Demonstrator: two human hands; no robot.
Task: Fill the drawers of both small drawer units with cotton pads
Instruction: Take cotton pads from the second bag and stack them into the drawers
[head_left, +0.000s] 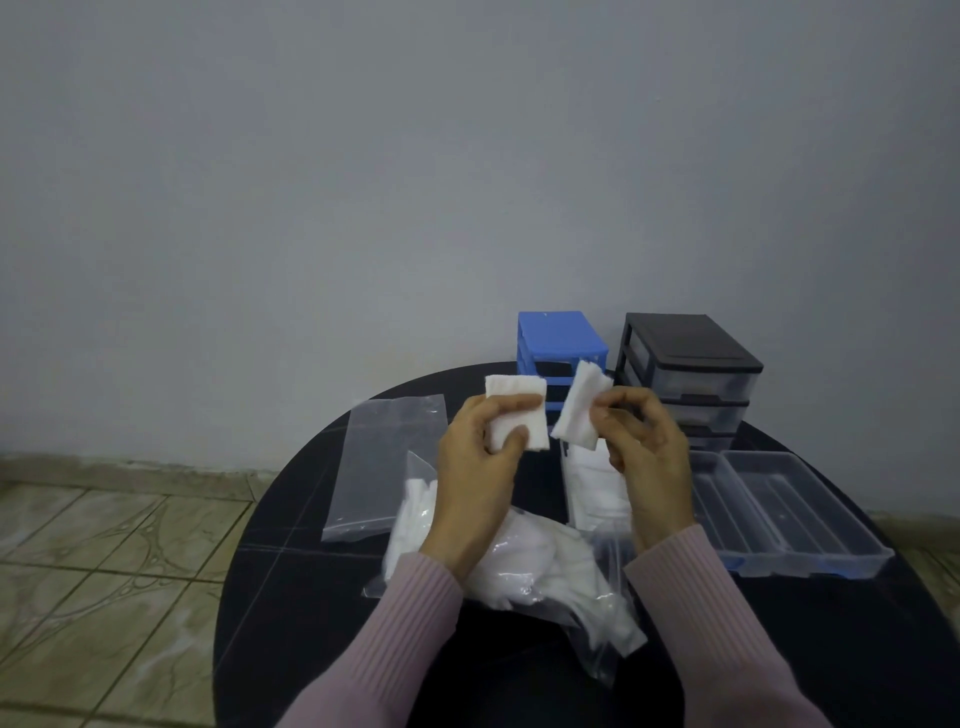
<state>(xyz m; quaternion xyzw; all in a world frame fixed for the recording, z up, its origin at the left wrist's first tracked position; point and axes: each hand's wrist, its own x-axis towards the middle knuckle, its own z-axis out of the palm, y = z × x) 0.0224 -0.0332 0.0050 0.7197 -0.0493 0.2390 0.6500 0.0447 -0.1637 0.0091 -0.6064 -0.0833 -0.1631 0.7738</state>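
Observation:
Above the round black table (322, 597), my left hand (480, 457) pinches a small stack of white cotton pads (514, 392). My right hand (641, 447) pinches a second bunch of cotton pads (579, 410), tilted on edge. Behind them stand a blue drawer unit (558, 338) and a black drawer unit (691, 364). A clear drawer (597, 483) holding white pads lies under my right hand. Two clear drawers (779, 514) lie at the right; I see nothing inside them.
A clear bag of cotton pads (540, 577) lies at the near middle of the table under my wrists. A flat clear plastic bag (384, 457) lies at the left. The wall is just behind the units. Tiled floor shows at the left.

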